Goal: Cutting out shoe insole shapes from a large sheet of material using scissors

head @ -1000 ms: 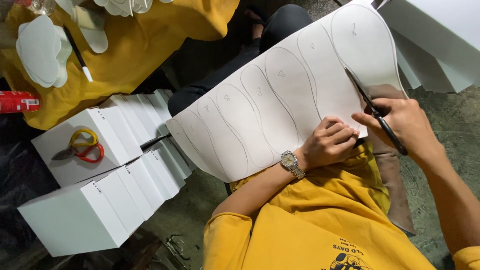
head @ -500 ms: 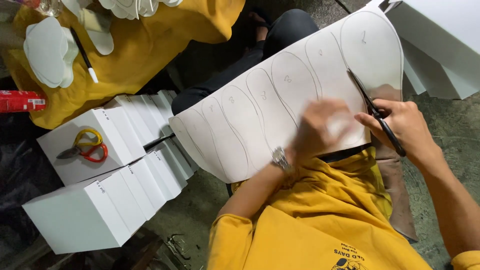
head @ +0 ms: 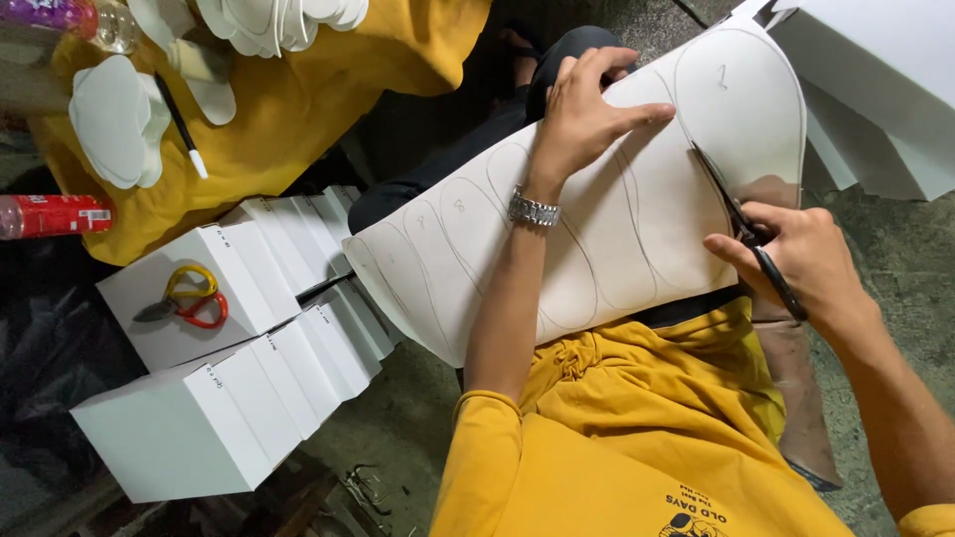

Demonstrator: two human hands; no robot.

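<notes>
Left hand: my left hand [head: 582, 114] lies flat on the white sheet [head: 617, 219], fingers spread and pressing down near its far edge; it pinches nothing. A metal wristwatch [head: 533, 209] sits on that wrist.

Right hand: my right hand [head: 796, 264] is curled tight around the handles of the black scissors [head: 741, 224], at the near right edge of the sheet.

Scissors: the blades point away from me and lie against the sheet along a pencilled outline; I cannot tell how far apart the blades stand.

Sheet: it rests across my lap, tilted, over my yellow shirt [head: 637, 428], and carries a row of drawn sole-shaped outlines side by side. The rightmost outline is the one beside the blades.

Left of me: white boxes [head: 229, 388] stand in stacked rows, well apart from my hands. On top of one lies a second pair of scissors with yellow and red handles [head: 189, 298].

Further off: a yellow cloth [head: 298, 99] holds white cut-out shapes [head: 114, 124] in small piles, with a black marker [head: 181, 124] lying just beside them. A red bottle [head: 55, 214] lies at the cloth's near edge.

Upper right: more white sheets [head: 885, 89] lean close to the end of the one I am working on.
</notes>
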